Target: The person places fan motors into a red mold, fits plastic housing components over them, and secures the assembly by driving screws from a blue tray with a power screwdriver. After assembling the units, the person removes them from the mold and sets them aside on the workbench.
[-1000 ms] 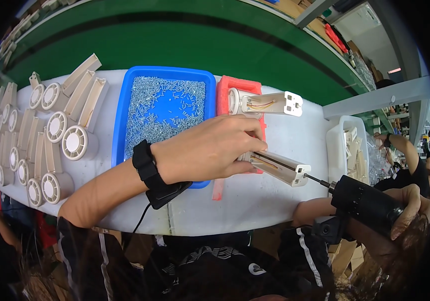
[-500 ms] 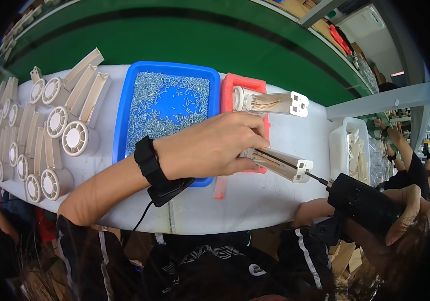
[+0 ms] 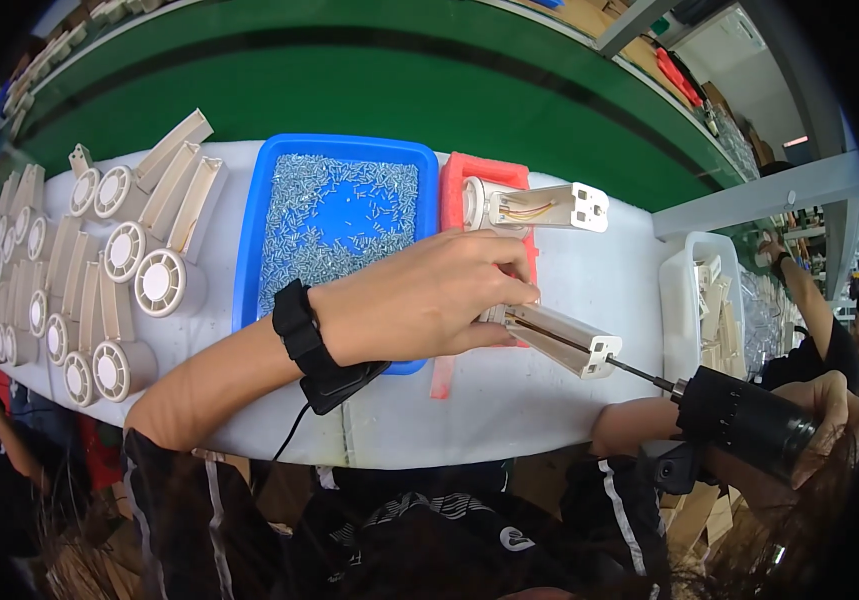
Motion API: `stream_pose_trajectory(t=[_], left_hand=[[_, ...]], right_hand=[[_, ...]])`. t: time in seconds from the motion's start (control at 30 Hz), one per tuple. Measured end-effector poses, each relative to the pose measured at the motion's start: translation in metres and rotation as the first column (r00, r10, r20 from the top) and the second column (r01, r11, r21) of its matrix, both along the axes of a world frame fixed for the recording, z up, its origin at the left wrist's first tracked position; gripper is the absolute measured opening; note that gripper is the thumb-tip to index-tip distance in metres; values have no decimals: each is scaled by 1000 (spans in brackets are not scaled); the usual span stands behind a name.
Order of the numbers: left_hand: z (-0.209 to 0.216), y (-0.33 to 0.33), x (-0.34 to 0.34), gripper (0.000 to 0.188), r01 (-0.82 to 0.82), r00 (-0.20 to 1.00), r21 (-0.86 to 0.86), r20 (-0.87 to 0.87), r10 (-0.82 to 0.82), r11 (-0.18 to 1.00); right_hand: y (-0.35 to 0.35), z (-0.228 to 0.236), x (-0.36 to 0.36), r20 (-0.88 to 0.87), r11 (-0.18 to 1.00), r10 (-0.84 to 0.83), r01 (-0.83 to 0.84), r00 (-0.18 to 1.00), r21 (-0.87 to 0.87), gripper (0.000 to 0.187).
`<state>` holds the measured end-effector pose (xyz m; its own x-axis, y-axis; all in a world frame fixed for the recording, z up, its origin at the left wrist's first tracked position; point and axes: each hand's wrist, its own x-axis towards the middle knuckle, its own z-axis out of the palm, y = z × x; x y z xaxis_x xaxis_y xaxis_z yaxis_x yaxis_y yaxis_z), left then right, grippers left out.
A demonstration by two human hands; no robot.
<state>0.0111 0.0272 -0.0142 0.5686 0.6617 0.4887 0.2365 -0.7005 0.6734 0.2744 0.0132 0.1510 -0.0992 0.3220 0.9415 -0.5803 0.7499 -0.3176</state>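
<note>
My left hand (image 3: 439, 295) is closed on a cream plastic housing (image 3: 561, 338) with a slim open channel and a wire inside. The housing's round end is mostly hidden under my fingers, by the red foam block (image 3: 456, 168). At the right, my right hand (image 3: 829, 425) grips a black electric screwdriver (image 3: 744, 410). The screwdriver's long bit touches the end face of the held housing, close to a hole. A second housing (image 3: 549, 207) with coloured wires rests in the foam just beyond my left hand. Left of the foam stands a blue tray (image 3: 249, 250) of small silver screws (image 3: 294, 220).
Many cream housings with round vented ends (image 3: 159, 282) cover the left of the white table (image 3: 469, 420). A white bin (image 3: 677, 310) of cream parts stands at the right. A green panel (image 3: 349, 80) runs behind. Other people's arms (image 3: 809, 300) show at both sides.
The screwdriver has shifted slightly right, and more of its bit shows. The held housing tilts a little lower at its right end. My left hand keeps its hold.
</note>
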Motion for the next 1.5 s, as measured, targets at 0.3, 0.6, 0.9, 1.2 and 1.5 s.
stream_pose_trajectory(t=[0.3, 0.6, 0.9, 1.2, 1.5], left_hand=[[9, -1, -3, 39, 28, 993, -121, -113, -42, 992], [8, -1, -3, 40, 24, 992, -113, -122, -37, 993], [7, -2, -5, 42, 27, 992, -101, -122, -39, 995], [12, -3, -5, 41, 33, 988, -169, -145, -58, 985], [10, -2, -4, 42, 30, 989, -115, -139, -46, 993]], right_hand=[[0, 2, 1, -1, 1000, -16, 16, 1000, 6, 25], [-3, 1, -4, -4, 1000, -28, 28, 1000, 13, 24], [-4, -2, -12, 12, 999, -50, 50, 999, 12, 23], [-6, -3, -10, -15, 999, -41, 41, 999, 4, 22], [-2, -3, -19, -25, 1000, -27, 27, 999, 11, 21]])
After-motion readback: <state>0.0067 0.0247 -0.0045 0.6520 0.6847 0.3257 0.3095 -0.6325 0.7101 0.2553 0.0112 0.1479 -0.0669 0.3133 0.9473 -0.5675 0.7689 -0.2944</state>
